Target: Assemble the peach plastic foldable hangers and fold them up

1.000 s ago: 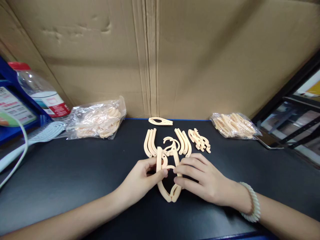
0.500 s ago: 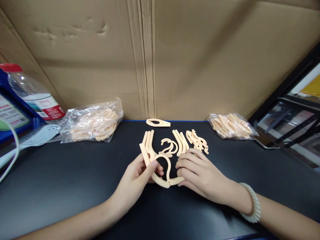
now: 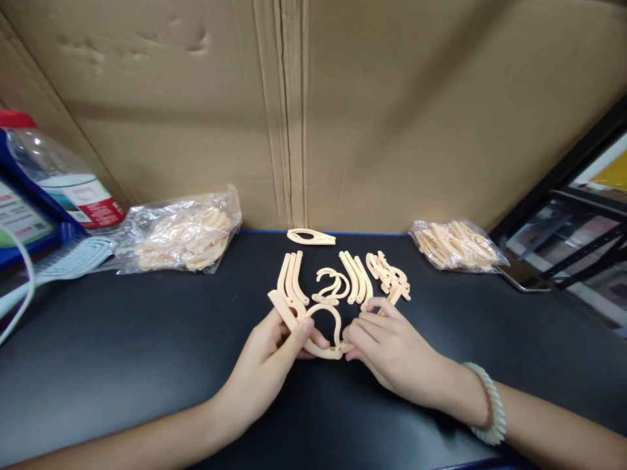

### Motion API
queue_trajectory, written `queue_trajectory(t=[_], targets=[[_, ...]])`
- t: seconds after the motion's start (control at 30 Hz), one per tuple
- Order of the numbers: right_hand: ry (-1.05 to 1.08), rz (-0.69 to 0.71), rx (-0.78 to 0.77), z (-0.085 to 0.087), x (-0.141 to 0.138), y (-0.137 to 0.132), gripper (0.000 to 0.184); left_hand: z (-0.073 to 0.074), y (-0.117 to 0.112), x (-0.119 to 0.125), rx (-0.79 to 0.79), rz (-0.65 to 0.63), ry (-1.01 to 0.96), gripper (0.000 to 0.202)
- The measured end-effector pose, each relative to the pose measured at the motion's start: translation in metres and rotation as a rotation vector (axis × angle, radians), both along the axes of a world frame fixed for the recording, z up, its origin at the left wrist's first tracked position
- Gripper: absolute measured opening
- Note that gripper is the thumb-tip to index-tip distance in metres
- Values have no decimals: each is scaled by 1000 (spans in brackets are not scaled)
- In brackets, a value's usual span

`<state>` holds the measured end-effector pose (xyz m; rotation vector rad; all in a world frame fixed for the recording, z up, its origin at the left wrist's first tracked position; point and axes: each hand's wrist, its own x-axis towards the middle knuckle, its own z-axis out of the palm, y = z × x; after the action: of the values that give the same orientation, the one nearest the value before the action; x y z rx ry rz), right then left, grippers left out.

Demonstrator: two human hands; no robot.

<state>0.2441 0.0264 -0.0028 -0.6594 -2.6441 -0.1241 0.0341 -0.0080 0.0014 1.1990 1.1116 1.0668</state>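
Between my two hands is a beige plastic folding hanger, with its curved hook folded inward. My left hand is closed around its left arm, thumb on top. My right hand pinches the right arm close to the joint; the fingers hide most of that arm, and its end seems to stick out above them. Just beyond lie loose hanger arms on the left, loose hooks in the middle, more arms to their right, and a pile of small connecting pieces.
A folded hanger lies by the cardboard wall. Plastic bags of hanger parts stand at left and right. At far left are a bottle and a pale blue brush; a black shelf frame is on the right.
My right hand has turned the right arm, and its far end now shows above the fingers. The hanger's joint has shifted slightly up and right. My left hand keeps its hold.
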Motion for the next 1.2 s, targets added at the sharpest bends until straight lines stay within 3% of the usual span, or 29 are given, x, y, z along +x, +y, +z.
queue_trajectory(t=[0.23,0.87,1.07,1.2], targets=[[19,37,69,2,1,-2,31,1,4,-1,-82,-27,-93,28],[28,141,91,5,5,2,29,6,7,0,-125,-28,-100,34],[48,139,280,10,8,4,27,5,8,-3,-196,37,-112,28],[171,88,162,10,15,11,18,4,10,-5,-179,5,-118,29]])
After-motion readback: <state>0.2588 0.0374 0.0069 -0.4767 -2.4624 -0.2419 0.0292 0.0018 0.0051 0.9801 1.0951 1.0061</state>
